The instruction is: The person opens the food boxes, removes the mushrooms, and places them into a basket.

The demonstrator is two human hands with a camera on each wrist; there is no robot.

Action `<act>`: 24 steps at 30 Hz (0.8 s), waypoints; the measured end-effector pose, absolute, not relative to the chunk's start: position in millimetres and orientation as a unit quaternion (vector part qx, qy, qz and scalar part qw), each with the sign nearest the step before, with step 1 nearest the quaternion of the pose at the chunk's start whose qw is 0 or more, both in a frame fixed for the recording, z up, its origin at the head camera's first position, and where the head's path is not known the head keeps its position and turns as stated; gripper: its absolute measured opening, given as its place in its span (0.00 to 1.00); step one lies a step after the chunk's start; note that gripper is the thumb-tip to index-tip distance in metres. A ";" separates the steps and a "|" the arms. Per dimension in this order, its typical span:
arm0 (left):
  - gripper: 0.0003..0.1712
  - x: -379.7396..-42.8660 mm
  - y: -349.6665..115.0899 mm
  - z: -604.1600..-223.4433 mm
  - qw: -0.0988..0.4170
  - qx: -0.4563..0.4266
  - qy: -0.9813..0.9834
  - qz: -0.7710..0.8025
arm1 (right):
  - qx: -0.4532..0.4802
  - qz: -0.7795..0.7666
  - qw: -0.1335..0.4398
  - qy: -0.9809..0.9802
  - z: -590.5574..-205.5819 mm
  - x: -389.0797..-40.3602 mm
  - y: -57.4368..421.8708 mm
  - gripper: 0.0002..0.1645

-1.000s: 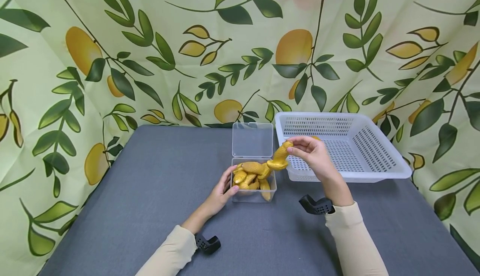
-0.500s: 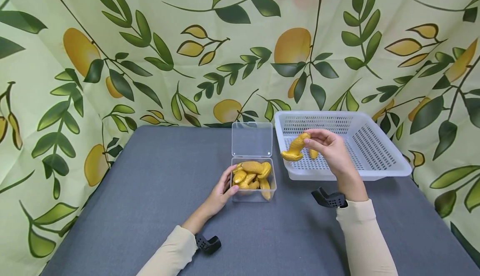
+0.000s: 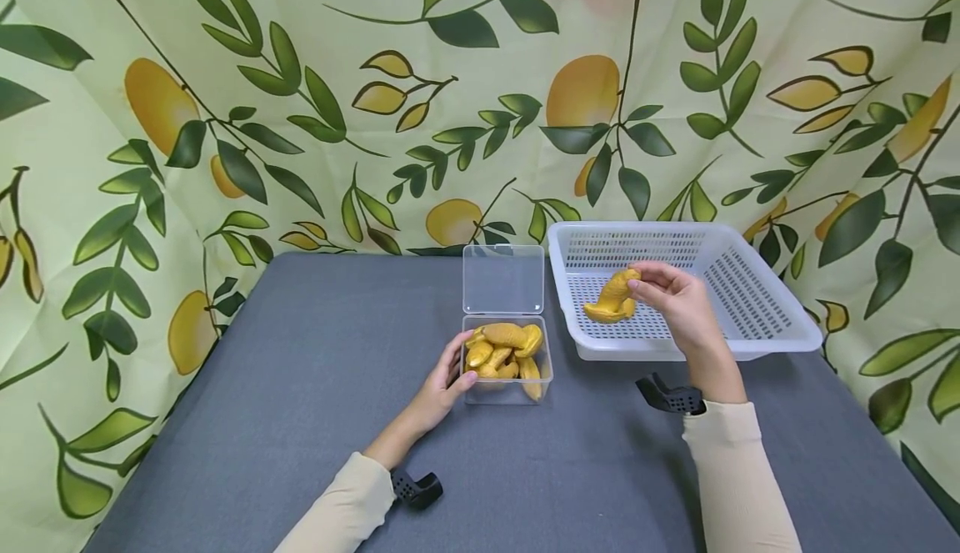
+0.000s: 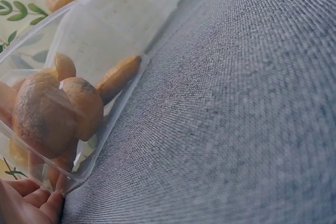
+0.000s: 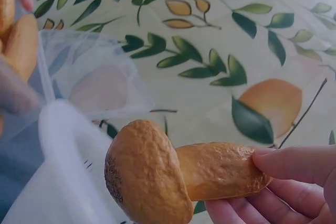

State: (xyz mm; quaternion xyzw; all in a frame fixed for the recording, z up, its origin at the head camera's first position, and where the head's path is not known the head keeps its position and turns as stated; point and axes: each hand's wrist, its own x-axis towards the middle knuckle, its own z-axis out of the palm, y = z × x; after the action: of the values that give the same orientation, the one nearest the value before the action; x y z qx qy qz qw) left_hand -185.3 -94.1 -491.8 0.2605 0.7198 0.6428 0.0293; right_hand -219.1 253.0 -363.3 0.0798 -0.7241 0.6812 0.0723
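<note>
My right hand [image 3: 671,290] pinches a yellow-brown mushroom [image 3: 611,299] by the end of its stem, cap down, over the left part of the white basket [image 3: 757,344]. The right wrist view shows its wrinkled stem and rounded cap [image 5: 147,174], with thumb and fingers at the stem's end. Part of another mushroom [image 3: 629,309] shows behind it, mostly hidden. My left hand [image 3: 442,382] holds the near left corner of a clear plastic box [image 3: 502,394], thumb at the front and fingers along the side. Several more mushrooms [image 4: 44,114] are heaped in the box.
The box's clear lid [image 3: 503,278] stands raised at its back edge. The basket, with slotted sides, stands right of the box near the far table edge. A grey cloth [image 3: 337,328] covers the table, and a leaf-and-fruit patterned curtain [image 3: 300,119] hangs behind.
My right hand has carried the mushroom rightward, away from above the box's right edge to over the basket. My left hand has stayed on the box.
</note>
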 end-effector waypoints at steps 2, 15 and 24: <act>0.36 -185.0 -94.3 -491.5 0.030 0.259 0.719 0.644 | 0.067 0.673 0.065 -0.734 -367.6 -221.1 254.1 0.08; 0.36 -184.7 -94.6 -493.2 0.024 0.264 0.715 0.647 | 0.027 0.633 0.020 -0.774 -381.0 -224.3 258.5 0.17; 0.36 -185.8 -94.8 -491.8 0.034 0.248 0.730 0.636 | 0.033 0.654 0.002 -0.756 -378.4 -221.4 251.9 0.22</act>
State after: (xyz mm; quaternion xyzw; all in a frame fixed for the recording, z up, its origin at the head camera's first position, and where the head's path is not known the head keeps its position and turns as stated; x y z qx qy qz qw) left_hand -185.8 -94.8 -491.8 0.2481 0.7301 0.6358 0.0338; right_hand -221.4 251.9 -378.4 0.0334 -0.7559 0.6539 0.0018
